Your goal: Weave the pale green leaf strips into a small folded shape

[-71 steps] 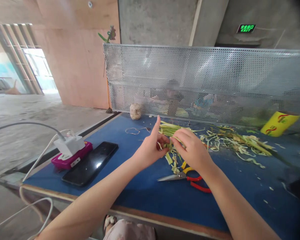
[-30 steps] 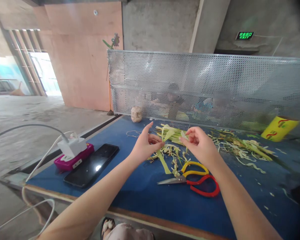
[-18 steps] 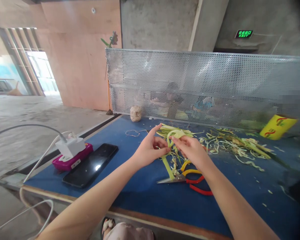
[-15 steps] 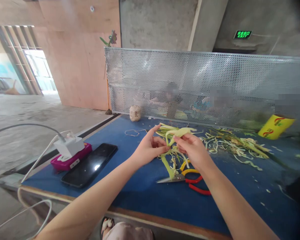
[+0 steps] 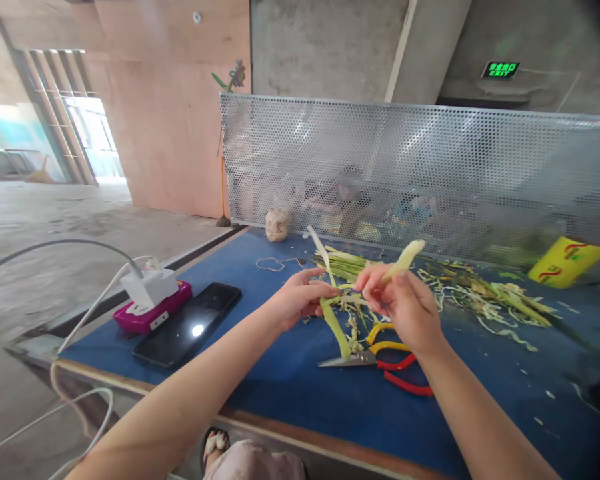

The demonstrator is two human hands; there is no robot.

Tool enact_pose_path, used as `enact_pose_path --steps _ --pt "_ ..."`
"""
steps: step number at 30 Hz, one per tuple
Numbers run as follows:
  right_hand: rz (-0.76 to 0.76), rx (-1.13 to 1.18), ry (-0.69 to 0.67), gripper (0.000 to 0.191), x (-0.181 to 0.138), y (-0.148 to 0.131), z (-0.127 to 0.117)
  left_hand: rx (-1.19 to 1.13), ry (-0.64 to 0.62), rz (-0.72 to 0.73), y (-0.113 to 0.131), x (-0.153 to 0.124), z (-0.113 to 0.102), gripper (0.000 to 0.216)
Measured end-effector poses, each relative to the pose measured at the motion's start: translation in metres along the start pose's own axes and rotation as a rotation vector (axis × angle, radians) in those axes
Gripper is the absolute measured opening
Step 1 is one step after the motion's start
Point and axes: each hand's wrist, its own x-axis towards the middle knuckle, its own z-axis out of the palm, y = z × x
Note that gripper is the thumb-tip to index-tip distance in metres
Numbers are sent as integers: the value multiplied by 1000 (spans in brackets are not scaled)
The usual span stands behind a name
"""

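Note:
My left hand and my right hand meet above the blue table, both pinched on pale green leaf strips. One strip end sticks up from my left fingers and another rises from my right fingers, while a longer piece hangs down toward the table. Just below my hands lie scissors with red and yellow handles, blades pointing left. Cut leaf scraps are strewn over the table behind and to the right of my hands.
A black phone and a pink box with a white charger lie at the left edge, cables trailing off. A perforated metal screen closes the far side, people behind it. A yellow packet and a small twine ball stand near it.
My hands parted and came together again on the strip. The curled loop between them has been pulled out, so that its ends now stick upward. The scissors have stayed on the table.

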Motion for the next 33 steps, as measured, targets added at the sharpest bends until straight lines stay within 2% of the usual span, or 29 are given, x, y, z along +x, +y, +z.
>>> enact_pose_path --steps 3,7,11,14,20,25,33 --pt "28 -239 -159 35 0 -1 -3 67 27 100 -1 1 0 54" --pt "6 -576 -183 33 2 -2 -5 132 41 168 -2 2 0 59" --pt "44 -509 -118 33 -1 -5 -2 176 53 191 -4 3 0 69" --pt "32 -529 -113 24 -4 -6 1 179 53 202 -7 5 1 69" --pt "-163 -785 -155 5 -1 4 2 175 72 196 -11 8 1 75" --pt "-187 -824 -124 7 0 10 3 220 107 224 -11 8 1 70" --pt "-394 -951 -140 12 -3 7 8 221 137 240 -11 6 3 61"
